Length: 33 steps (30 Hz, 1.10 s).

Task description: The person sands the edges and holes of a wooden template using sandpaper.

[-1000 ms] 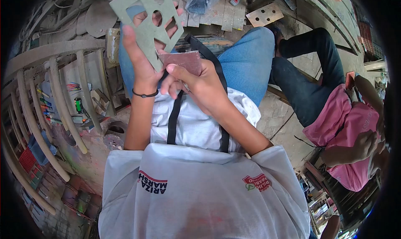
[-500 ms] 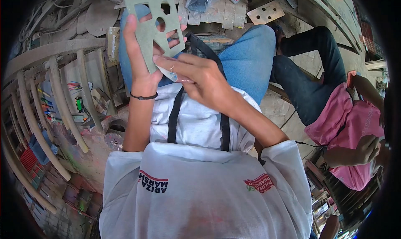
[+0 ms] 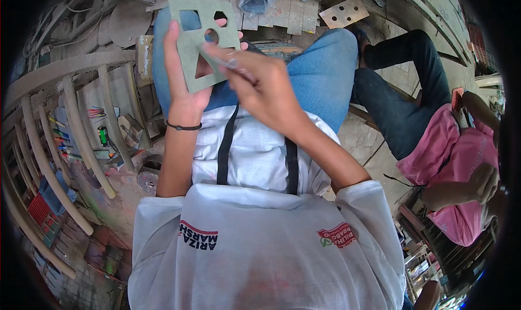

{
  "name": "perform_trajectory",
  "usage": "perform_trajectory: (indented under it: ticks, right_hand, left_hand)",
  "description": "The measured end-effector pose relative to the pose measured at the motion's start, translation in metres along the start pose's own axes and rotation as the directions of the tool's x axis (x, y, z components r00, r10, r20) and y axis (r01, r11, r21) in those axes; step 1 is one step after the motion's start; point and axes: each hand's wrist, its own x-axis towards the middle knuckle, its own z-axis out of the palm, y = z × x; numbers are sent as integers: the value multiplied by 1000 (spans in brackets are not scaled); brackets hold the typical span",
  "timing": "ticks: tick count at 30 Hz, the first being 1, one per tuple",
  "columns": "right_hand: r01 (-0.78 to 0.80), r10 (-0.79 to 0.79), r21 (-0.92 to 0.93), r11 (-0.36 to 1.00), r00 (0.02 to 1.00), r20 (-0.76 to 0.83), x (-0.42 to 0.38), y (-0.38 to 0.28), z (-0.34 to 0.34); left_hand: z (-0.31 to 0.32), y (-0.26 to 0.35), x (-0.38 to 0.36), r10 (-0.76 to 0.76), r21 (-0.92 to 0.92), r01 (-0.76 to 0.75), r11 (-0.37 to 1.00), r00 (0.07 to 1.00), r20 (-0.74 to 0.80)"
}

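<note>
- Your left hand (image 3: 184, 77) grips the green board (image 3: 202, 39) from behind, thumb up along its left edge and fingertips showing past its right edge.
- The board is held upright above your lap, in front of your blue jeans (image 3: 320, 77); it has 4 cut-outs: a square, a hexagon, a circle and a triangle.
- Your right hand (image 3: 260, 85) has its fingers pinched narrow around a small folded strip of sandpaper (image 3: 228, 63), pressed against the board just beside the triangle.
- Your left forearm stands nearly upright, a black band (image 3: 183, 127) at the wrist; your right forearm slants in from the lower right.
- Another person in a pink shirt (image 3: 461, 158) sits well apart on your right.
</note>
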Motion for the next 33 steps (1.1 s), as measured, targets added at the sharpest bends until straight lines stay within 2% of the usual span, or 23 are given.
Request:
perform_trajectory:
  ticks: [1,3,4,5,7,8,9,11,13,15,17,19,20,22,23,26,28,29,30,31,32,33]
  right_hand:
    - [-1,1,-4,1000,1000,-6,-3,-2,1]
    - [-137,105,129,982,967,233,-11,-5,4]
    - [-310,224,265,913,924,310,-14,-2,6]
    - [-313,224,267,912,922,314,-14,0,6]
    - [-512,505,423,747,852,140,-8,1,5]
    - [-446,434,283,849,894,108,-6,-1,6]
    - [-445,432,284,849,895,111,-6,-1,5]
    - [-227,162,182,957,935,314,-11,-1,-2]
    - [-273,193,209,939,921,338,-4,-3,-15]
    - [-452,418,390,802,891,175,1,-2,-19]
    - [-438,400,328,837,899,178,0,1,-16]
    - [-84,87,92,992,996,-31,-4,6,-3]
    - [12,-18,-104,995,998,-55,-7,4,-4]
    - [55,-69,-150,987,994,-88,-6,10,5]
    - [98,-121,-192,977,986,-113,-6,14,8]
    - [143,-159,-165,976,983,-87,-5,24,6]
    - [181,-195,-153,972,977,-84,-7,28,5]
    - [42,-34,39,998,983,-178,-7,30,5]
    - [-80,139,239,968,960,-241,-6,31,4]
    - [-72,131,234,970,960,-247,-3,30,0]
    - [-174,339,602,779,925,-172,0,27,-5]
    - [-235,493,864,446,870,-18,3,23,-8]
  left_hand:
    - [-3,0,0,-4,0,4,1000,1000,6]
    - [-14,6,1,-175,-156,204,966,968,181]
    - [-16,9,2,-160,-147,183,972,974,158]
    - [-17,8,1,-159,-148,182,972,975,153]
    - [-14,9,0,-27,2,27,1000,994,104]
    - [-16,8,2,-59,8,59,998,989,133]
    - [-15,8,1,-57,8,56,998,990,130]
    - [-11,10,-3,-146,-56,155,986,978,146]
    - [-13,10,-1,-121,7,121,993,983,138]
    - [-16,10,2,-56,80,46,996,990,127]
    - [-12,9,2,-37,36,33,999,994,104]
    - [-9,5,2,3,0,-3,1000,998,67]
    - [-7,2,2,-2,1,2,1000,998,70]
    - [-5,-3,2,4,-2,-4,1000,1000,-24]
    - [-7,-5,1,4,-3,-4,1000,1000,-24]
    - [-14,-8,0,-5,43,5,999,1000,21]
    - [-15,-12,0,97,101,-90,991,993,-64]
    - [-17,-11,1,99,98,-93,991,993,-61]
    - [-21,-8,1,151,118,-144,983,987,-52]
    - [-26,-4,1,202,138,-195,971,978,-39]
    - [-35,0,0,165,45,-164,985,986,-4]
    - [-34,0,0,167,44,-167,985,986,8]
